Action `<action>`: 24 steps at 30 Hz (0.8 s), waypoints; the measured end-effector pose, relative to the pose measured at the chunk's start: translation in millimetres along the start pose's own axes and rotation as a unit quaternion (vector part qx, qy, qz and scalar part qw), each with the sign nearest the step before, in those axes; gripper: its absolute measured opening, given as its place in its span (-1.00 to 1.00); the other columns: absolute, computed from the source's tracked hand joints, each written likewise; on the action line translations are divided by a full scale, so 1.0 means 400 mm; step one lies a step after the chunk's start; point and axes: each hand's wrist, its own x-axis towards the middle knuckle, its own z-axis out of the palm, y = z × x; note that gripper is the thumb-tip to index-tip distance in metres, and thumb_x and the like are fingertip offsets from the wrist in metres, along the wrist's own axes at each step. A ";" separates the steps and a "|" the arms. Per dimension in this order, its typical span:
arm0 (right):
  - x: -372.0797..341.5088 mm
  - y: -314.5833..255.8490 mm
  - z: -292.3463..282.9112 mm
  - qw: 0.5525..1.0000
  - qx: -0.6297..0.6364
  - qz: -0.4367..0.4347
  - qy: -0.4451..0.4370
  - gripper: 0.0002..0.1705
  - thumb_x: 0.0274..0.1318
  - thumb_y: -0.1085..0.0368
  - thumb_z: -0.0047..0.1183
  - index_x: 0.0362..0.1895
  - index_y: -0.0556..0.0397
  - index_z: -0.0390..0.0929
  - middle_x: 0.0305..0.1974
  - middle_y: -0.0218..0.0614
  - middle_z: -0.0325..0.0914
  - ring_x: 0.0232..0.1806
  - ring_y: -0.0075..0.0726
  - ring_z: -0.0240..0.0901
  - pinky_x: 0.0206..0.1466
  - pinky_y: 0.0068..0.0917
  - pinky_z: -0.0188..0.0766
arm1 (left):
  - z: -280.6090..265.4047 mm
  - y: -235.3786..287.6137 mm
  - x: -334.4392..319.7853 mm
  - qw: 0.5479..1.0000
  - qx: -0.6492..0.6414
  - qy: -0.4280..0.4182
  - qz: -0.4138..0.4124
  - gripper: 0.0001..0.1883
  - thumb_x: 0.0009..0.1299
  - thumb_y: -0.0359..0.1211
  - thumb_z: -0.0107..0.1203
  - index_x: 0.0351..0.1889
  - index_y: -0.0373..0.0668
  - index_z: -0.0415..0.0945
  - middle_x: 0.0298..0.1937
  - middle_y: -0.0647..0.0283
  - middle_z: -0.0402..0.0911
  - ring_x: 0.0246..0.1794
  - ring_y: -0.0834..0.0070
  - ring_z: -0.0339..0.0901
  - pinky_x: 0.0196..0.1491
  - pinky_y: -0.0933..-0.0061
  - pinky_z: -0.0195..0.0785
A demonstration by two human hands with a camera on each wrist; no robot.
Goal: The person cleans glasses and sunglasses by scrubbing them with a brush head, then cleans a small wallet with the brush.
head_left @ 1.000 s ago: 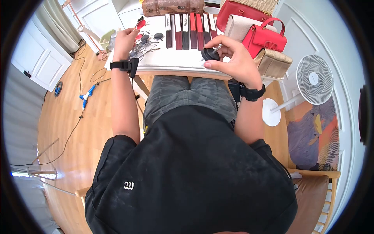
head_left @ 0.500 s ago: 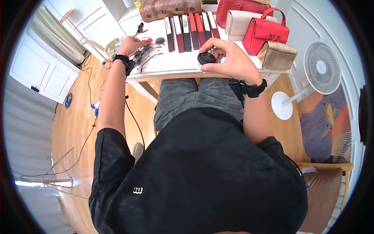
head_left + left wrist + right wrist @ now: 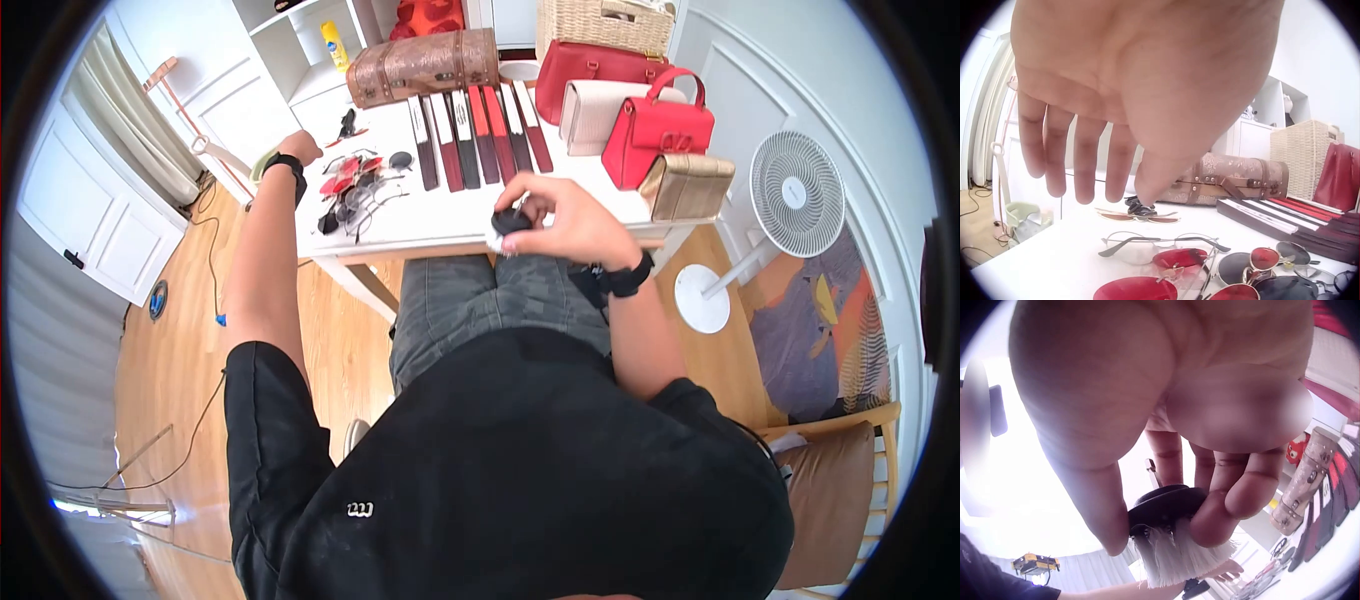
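My left hand is at the table's left side, empty, its fingers straight and slightly spread in the left wrist view. Close by lies a cluster of eyeglasses and sunglasses, some with red lenses, some dark or clear, with thin metal frames. Near the table's front edge, my right hand pinches a round brush between thumb and fingers. It has a black knob-like body, and its white bristles point downward, above the table edge in the head view.
Several long dark-and-red boxes lie in a row mid-table. Behind them stands a brown trunk-style case. Handbags, including a red one and a gold one, crowd the right side. A white fan stands right of the table.
My left hand has let go of the red-lensed glasses, which now lie in the cluster, and has drawn off to the left. The right hand still grips the brush. The head view has shifted.
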 end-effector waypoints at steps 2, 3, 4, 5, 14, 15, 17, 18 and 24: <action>0.011 0.009 0.016 0.999 -0.019 0.036 -0.020 -0.54 -0.02 0.23 0.54 -0.05 0.07 0.63 -0.55 -0.54 0.42 -0.49 -0.67 0.34 -0.39 -0.58 0.26 | 0.024 0.005 0.067 0.999 0.021 -0.025 -0.027 -0.66 0.38 -0.16 0.18 -0.06 -0.16 0.79 0.01 0.00 0.77 0.10 0.02 0.69 0.20 0.12 0.53; 0.019 0.025 0.020 0.999 -0.033 0.028 -0.030 -0.54 -0.01 0.24 0.53 -0.04 0.06 0.63 -0.55 -0.53 0.43 -0.48 -0.67 0.36 -0.39 -0.58 0.26 | 0.027 0.009 0.069 0.999 0.023 -0.031 -0.025 -0.66 0.38 -0.16 0.18 -0.06 -0.16 0.79 0.01 0.00 0.77 0.10 0.02 0.69 0.20 0.12 0.53; 0.022 0.029 0.024 0.999 -0.027 0.032 -0.031 -0.54 -0.01 0.24 0.53 -0.04 0.06 0.63 -0.55 -0.53 0.43 -0.48 -0.67 0.36 -0.39 -0.58 0.26 | 0.015 0.024 0.061 0.999 -0.032 -0.010 -0.028 -0.64 0.39 -0.18 0.19 0.04 -0.14 0.75 0.07 0.00 0.75 0.15 0.02 0.67 0.23 0.12 0.52; 0.021 0.027 0.027 0.997 0.004 0.061 -0.051 -0.53 0.00 0.29 0.53 -0.01 0.08 0.62 -0.45 -0.53 0.51 -0.43 -0.69 0.38 -0.33 -0.60 0.30 | 0.000 0.038 0.054 0.996 -0.087 0.012 -0.032 -0.60 0.39 -0.19 0.20 0.13 -0.13 0.72 0.13 0.01 0.74 0.19 0.03 0.65 0.26 0.12 0.50; 0.048 0.089 0.059 0.997 0.015 0.028 -0.076 -0.52 -0.01 0.24 0.54 -0.01 0.06 0.65 -0.36 -0.42 0.55 -0.36 -0.57 0.41 -0.27 -0.55 0.39 | 0.096 0.045 0.108 0.993 -0.093 -0.051 -0.055 -0.41 0.50 0.03 0.08 0.39 -0.05 0.55 0.39 -0.04 0.57 0.33 -0.02 0.55 0.40 0.02 0.38; 0.050 0.091 0.056 0.994 0.023 0.055 -0.087 -0.51 -0.02 0.23 0.53 0.00 0.06 0.65 -0.27 -0.39 0.55 -0.31 -0.53 0.44 -0.22 -0.51 0.43 | 0.087 0.048 0.088 0.993 -0.106 -0.024 -0.037 -0.43 0.49 0.00 0.09 0.38 -0.06 0.56 0.35 -0.01 0.60 0.33 0.00 0.56 0.39 0.04 0.40; 0.060 0.090 0.050 0.995 0.023 0.049 -0.089 -0.52 -0.01 0.25 0.52 0.00 0.06 0.65 -0.20 -0.38 0.58 -0.31 -0.46 0.46 -0.19 -0.50 0.47 | 0.103 0.050 0.077 0.986 -0.166 0.034 -0.009 -0.46 0.43 -0.03 0.16 0.32 -0.03 0.60 0.25 0.00 0.68 0.26 -0.01 0.61 0.33 0.06 0.46; 0.062 0.094 0.046 0.994 0.020 0.053 -0.092 -0.53 -0.01 0.26 0.52 0.00 0.06 0.65 -0.16 -0.37 0.60 -0.30 -0.44 0.47 -0.18 -0.49 0.48 | 0.102 0.044 0.081 0.986 -0.165 0.031 -0.012 -0.46 0.43 -0.03 0.16 0.32 -0.03 0.60 0.25 0.00 0.68 0.26 -0.01 0.61 0.33 0.06 0.46; 0.085 0.104 0.039 0.992 0.025 0.072 -0.097 -0.53 -0.04 0.33 0.53 0.00 0.04 0.67 -0.04 -0.40 0.66 -0.16 -0.43 0.55 -0.15 -0.50 0.49 | 0.060 0.057 0.074 0.969 -0.245 -0.002 0.028 -0.67 0.26 -0.10 0.38 -0.14 -0.09 0.79 0.01 -0.01 0.77 0.04 0.01 0.70 0.15 0.11 0.53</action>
